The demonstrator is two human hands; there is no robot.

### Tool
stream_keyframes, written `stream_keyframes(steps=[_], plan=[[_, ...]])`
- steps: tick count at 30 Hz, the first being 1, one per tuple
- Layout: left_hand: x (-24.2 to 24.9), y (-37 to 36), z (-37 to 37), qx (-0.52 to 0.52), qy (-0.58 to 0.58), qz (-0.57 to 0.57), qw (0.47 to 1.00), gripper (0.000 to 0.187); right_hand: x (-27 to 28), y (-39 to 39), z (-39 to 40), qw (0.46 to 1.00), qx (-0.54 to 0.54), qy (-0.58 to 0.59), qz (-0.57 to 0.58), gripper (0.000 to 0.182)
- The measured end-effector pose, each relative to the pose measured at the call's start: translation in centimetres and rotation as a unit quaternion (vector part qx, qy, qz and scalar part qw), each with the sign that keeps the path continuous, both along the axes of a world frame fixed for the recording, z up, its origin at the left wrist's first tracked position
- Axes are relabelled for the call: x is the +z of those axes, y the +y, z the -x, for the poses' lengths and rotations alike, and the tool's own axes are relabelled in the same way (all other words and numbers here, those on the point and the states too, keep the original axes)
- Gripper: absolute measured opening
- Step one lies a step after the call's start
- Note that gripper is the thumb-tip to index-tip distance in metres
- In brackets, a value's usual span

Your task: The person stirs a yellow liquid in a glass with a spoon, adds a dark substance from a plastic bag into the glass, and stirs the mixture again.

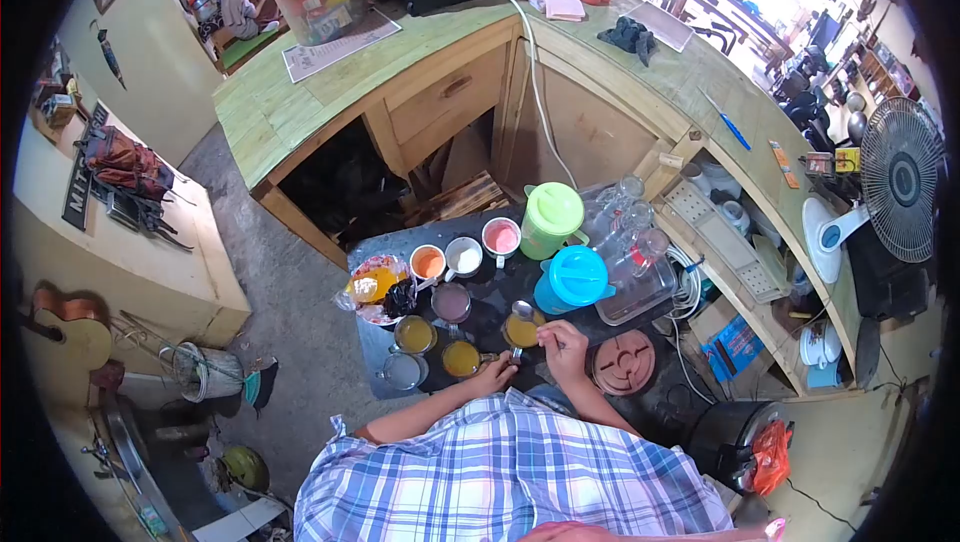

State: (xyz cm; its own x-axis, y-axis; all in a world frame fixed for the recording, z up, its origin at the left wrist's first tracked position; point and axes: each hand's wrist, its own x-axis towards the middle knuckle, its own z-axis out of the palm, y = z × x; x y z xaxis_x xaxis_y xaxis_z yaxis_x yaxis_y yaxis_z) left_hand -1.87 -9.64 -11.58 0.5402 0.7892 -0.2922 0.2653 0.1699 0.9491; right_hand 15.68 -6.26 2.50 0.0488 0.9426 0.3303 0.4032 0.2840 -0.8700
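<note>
My left hand (493,377) is closed at the handle of a glass mug (521,332) of yellow-green drink. My right hand (565,347) pinches what looks like a metal spoon (522,310) at the top of that mug. To the left stand two more mugs of yellowish drink, one nearer (461,358) and one farther (414,335). Beside them are an empty-looking glass mug (403,372) and a mug of greyish-purple drink (451,302). Behind are cups with orange (428,262), white (464,257) and pink (501,237) contents.
A green lidded pitcher (552,220) and a blue one (575,280) stand behind my right hand. Upturned glasses (630,232) fill a clear tray (640,297). A plate with a yellow bag (372,287) lies left. A wooden counter (440,37) curves around; a fan (900,182) stands right.
</note>
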Motion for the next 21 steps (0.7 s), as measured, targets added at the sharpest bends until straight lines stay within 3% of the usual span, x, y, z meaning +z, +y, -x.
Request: stream_keyframes(steps=[2, 6, 7, 9, 11, 13, 15, 17, 19, 21], plan=[[-0.5, 0.2, 0.6, -0.035, -0.033, -0.004, 0.999, 0.029, 0.1, -0.5, 0.7, 0.999, 0.002, 0.023, 0.046, 0.033], [1.1, 0.7, 1.6, -0.103, -0.010, -0.039, 0.994, 0.038, 0.5, -0.9, 1.2, 1.000, 0.024, -0.003, -0.005, 0.040], [1.1, 0.7, 1.8, -0.103, -0.011, -0.039, 0.994, 0.038, 0.5, -0.8, 1.1, 1.000, 0.024, -0.003, -0.005, 0.040], [0.5, 0.8, 2.3, -0.105, -0.007, -0.045, 0.993, 0.042, 0.2, -0.4, 1.1, 0.996, -0.076, 0.036, 0.024, 0.042], [-0.4, 0.7, 2.6, -0.098, -0.003, -0.043, 0.994, 0.043, 0.1, -0.6, 1.1, 0.996, -0.074, 0.047, 0.034, 0.045], [-0.5, 0.5, 2.5, -0.089, -0.002, -0.043, 0.995, 0.043, -0.6, -0.8, 0.8, 0.992, 0.025, 0.107, 0.068, 0.046], [-0.1, 0.6, 2.2, -0.087, 0.025, -0.031, 0.995, 0.043, -0.7, -1.0, 0.5, 0.991, 0.028, 0.090, 0.090, 0.050], [0.5, 0.8, 2.1, -0.083, 0.019, -0.039, 0.996, 0.043, -0.5, -0.6, 0.0, 0.978, -0.052, 0.179, 0.089, 0.052], [0.8, 0.5, 1.8, -0.080, 0.013, -0.043, 0.996, 0.043, -1.2, -0.1, -0.6, 0.979, -0.086, 0.170, 0.076, 0.054], [1.4, 0.3, 1.3, -0.035, 0.032, 0.065, 0.997, 0.042, -2.0, 0.0, -0.9, 0.961, -0.082, 0.228, 0.133, 0.054]])
